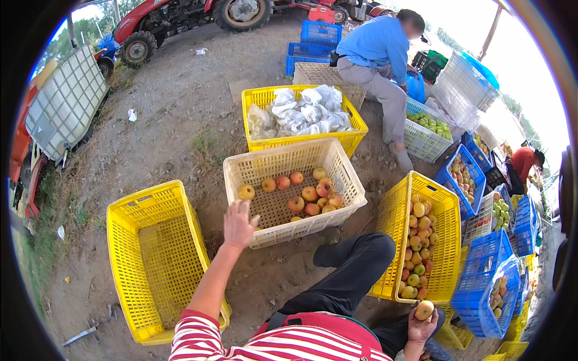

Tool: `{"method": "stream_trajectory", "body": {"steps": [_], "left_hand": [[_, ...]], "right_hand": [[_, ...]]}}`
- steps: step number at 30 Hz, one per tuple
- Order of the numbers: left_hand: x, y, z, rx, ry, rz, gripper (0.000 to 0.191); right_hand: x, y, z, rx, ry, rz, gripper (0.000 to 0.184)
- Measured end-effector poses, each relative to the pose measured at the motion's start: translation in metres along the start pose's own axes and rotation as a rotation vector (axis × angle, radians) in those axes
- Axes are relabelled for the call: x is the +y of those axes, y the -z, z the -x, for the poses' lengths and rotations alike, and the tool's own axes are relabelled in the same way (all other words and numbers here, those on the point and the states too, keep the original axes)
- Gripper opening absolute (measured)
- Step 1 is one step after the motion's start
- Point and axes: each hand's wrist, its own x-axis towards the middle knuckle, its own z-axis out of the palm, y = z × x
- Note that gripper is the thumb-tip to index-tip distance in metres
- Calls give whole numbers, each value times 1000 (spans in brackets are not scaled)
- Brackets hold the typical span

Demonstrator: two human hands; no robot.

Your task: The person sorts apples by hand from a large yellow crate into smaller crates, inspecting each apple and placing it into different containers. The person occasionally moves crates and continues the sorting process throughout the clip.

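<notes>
My left hand [239,225] is over the near-left rim of a cream plastic crate [298,232], its thumb apart and nothing held. Just beyond the fingertips lies a yellowish apple [246,192]. More red and yellow apples [309,193] are spread over the crate's floor. Low at the right, my right hand [420,328] holds a single pale yellow apple [424,310]. Right above that hand stands a yellow crate [445,212], with a heap of apples [417,252] inside.
A yellow crate [158,261] without fruit stands left. Behind the cream crate, another yellow crate [302,143] holds white plastic bags [307,113]. A person in blue [377,47] bends beside green fruit [429,122]. Blue crates [481,280] crowd the right; a red tractor [167,22] stands behind.
</notes>
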Motion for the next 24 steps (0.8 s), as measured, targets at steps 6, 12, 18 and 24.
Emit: {"method": "stream_trajectory", "body": {"steps": [6, 12, 18, 24], "left_hand": [[48, -108, 13, -377, -102, -102, 36], [4, -139, -1, -172, -407, -152, 9], [-63, -108, -24, -215, -591, -245, 9], [-85, -94, -34, -248, -693, -264, 11]], "right_hand": [[11, -5, 2, 10, 6, 19, 40], [5, -4, 4, 60, 5, 64, 44], [6, -9, 3, 93, -6, 91, 41], [9, -11, 4, 91, -20, 112, 39]]}}
